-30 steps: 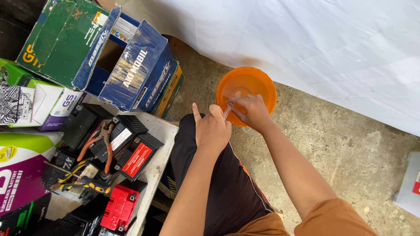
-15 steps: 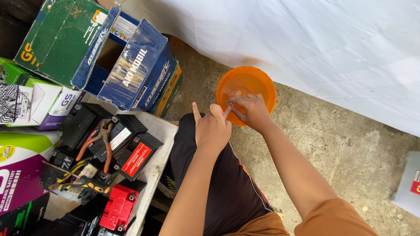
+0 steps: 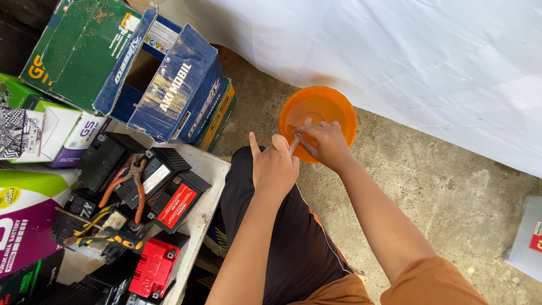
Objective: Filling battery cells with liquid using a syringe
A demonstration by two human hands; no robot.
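An orange plastic bowl [image 3: 337, 104] sits on the concrete floor in front of my knee. My right hand [image 3: 323, 146] is over its near rim, holding a thin clear tube-like syringe [image 3: 296, 141] that points into the bowl. My left hand [image 3: 274, 165] is closed around the lower end of the same syringe, index finger sticking up. Both hands hover above my black-trousered leg [image 3: 282, 237].
A low white table [image 3: 200, 214] at left carries several small black and red batteries [image 3: 169, 197], orange-handled pliers [image 3: 132, 181] and a screwdriver. Blue and green cardboard boxes [image 3: 169, 85] stand behind it. A white sheet [image 3: 395, 51] hangs along the back; a grey box [image 3: 528, 237] lies right.
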